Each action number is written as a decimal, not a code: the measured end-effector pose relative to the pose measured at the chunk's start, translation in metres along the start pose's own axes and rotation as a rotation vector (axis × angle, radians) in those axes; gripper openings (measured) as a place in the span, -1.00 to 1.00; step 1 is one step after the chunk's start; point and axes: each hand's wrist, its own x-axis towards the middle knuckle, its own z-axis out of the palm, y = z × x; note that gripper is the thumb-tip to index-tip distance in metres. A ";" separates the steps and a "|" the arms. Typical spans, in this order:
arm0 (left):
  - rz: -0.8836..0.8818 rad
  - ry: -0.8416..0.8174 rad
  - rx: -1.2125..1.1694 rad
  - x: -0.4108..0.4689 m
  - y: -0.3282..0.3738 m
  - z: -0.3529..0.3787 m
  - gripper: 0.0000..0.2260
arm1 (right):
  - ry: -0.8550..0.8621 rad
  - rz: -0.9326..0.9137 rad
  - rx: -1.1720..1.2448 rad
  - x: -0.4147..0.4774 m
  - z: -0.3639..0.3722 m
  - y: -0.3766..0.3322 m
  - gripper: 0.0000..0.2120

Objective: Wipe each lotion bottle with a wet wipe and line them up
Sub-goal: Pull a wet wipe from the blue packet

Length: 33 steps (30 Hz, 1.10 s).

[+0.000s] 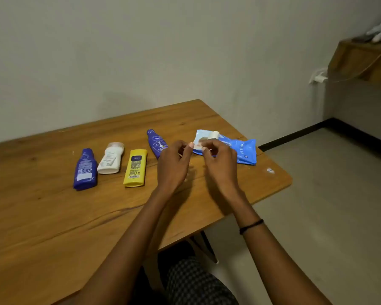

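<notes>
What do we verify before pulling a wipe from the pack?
1. The flap on the pack is peeled open: ok.
2. The pack is fully on the table: ok.
3. Hands at the opening: ok. The left hand and right hand both have fingertips there.
4. A wipe pinched: cannot tell, none plainly visible.
5. Four bottles in view: ok. The left blue bottle, white bottle, yellow bottle and right blue bottle are all lying down.
6. Bottles lined up: not ok. The row is uneven and the right blue bottle sits farther back.
</notes>
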 end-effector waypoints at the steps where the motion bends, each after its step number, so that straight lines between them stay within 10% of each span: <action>1: -0.015 -0.006 -0.026 0.003 -0.002 0.004 -0.78 | 0.011 0.030 -0.025 0.009 -0.004 0.005 -0.89; 33: -0.078 -0.014 -0.011 0.036 -0.008 0.070 -0.88 | -0.467 0.160 -0.443 0.118 -0.024 0.093 -0.82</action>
